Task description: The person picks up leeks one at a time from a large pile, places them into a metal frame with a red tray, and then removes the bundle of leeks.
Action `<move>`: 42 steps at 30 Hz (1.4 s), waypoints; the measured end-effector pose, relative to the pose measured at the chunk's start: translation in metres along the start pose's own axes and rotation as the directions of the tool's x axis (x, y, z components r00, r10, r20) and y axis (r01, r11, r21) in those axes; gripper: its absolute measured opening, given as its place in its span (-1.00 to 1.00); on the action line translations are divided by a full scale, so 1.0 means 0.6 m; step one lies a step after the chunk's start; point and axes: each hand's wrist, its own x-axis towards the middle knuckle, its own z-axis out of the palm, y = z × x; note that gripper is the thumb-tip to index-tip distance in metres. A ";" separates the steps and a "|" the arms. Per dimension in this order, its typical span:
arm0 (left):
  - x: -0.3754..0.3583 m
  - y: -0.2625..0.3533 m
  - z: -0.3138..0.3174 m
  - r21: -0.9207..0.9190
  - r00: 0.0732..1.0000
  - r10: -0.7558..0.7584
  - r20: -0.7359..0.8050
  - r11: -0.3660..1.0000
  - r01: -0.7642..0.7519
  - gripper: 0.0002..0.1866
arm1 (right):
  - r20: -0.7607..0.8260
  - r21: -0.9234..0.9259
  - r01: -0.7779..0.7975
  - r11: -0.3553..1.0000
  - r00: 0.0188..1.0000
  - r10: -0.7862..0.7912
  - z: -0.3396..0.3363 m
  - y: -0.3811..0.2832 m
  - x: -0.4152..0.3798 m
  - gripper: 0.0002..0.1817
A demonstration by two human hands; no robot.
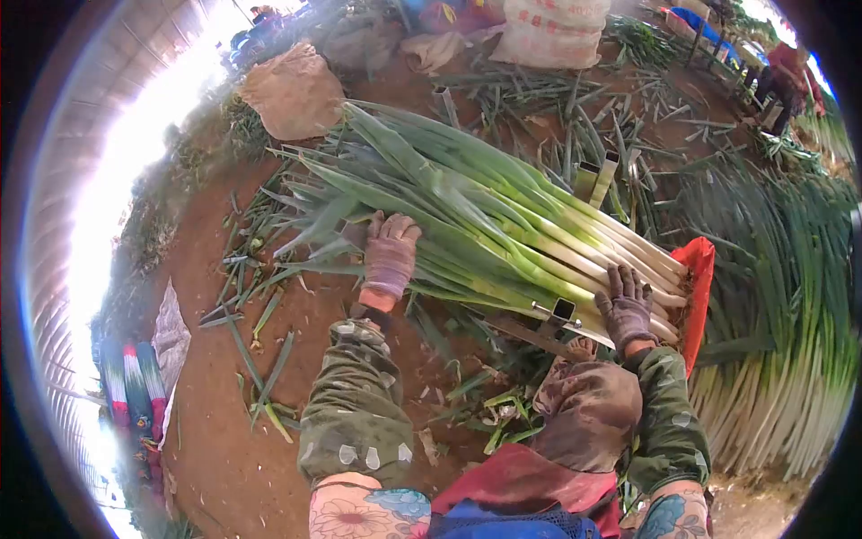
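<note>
Knitted cloth gloves on both hands, left (390,256) pinkish and matt, right (626,305) grey, smooth waxy leeks (503,225), bright metal square-tube frame (564,311), glossy red plastic sheet (699,278), coarse woven sacks (292,90), rough red-brown dirt floor (215,431), worn cloth sleeves (355,404).

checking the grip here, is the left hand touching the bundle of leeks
Touching. The head view shows the gloved left hand pressed flat on the leafy end of the bundle of leeks, with no gap visible.
</note>
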 end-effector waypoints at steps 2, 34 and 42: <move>0.000 -0.013 -0.013 -0.063 0.996 0.036 0.078 0.998 -0.031 -0.77 | -0.008 0.001 0.003 1.000 1.000 -0.003 0.009 0.002 0.003 -0.31; -0.249 -0.014 0.031 -0.453 0.310 -0.354 0.883 -0.462 0.762 -0.45 | -0.044 0.065 0.031 0.997 0.999 -0.029 0.019 0.012 0.010 -0.31; -0.001 0.112 0.076 -0.883 0.183 -0.979 0.089 0.007 0.469 -0.48 | -0.100 0.068 0.070 0.995 0.993 -0.063 0.022 0.018 0.004 -0.32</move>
